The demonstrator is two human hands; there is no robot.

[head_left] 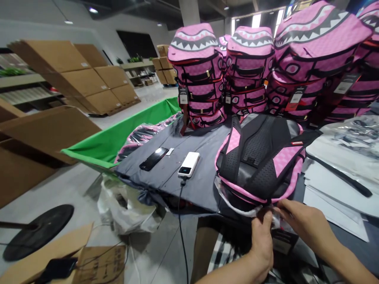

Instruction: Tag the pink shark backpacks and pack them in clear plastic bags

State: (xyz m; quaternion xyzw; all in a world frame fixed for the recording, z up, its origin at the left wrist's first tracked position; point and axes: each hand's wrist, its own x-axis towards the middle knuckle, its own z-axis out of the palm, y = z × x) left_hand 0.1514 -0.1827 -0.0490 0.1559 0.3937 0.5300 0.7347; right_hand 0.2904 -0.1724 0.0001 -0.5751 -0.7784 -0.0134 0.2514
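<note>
Though at table-edge, backpack (gap leftward).

Pale wall, grey floor, bright windows, dark ceiling.

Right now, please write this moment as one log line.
left hand: at plastic | right hand: at plastic | backpack: lying straps-up
</note>
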